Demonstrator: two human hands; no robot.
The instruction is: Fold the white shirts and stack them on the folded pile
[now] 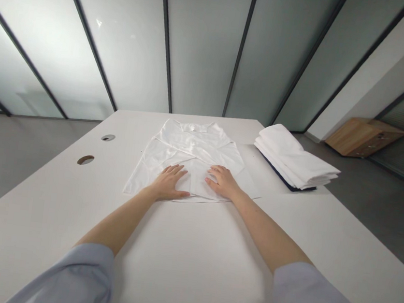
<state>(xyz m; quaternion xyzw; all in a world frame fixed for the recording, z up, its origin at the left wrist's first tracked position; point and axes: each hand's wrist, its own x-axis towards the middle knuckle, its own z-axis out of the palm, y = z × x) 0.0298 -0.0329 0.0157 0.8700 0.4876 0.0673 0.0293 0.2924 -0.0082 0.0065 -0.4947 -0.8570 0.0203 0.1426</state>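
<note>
A white shirt [193, 143] with a satin-like sheen lies spread on the table, its collar at the far end and its lower edge towards me. Its sleeves look folded in across the front, with some wrinkles. My left hand [171, 183] rests flat on the lower left part of the shirt, thumb stretched to the right along the near edge. Opposite it, my right hand [222, 182] lies palm down on the lower right part, fingers somewhat bent and apart. Nothing is gripped in either hand.
On the white table [190, 257], to the right, sits a stack of folded white cloth [294, 157] with a dark piece [276, 172] beneath. Two round holes [86, 159] pierce the tabletop at left. A wooden cabinet [364, 136] stands on the floor beyond, near frosted glass panels [203, 44].
</note>
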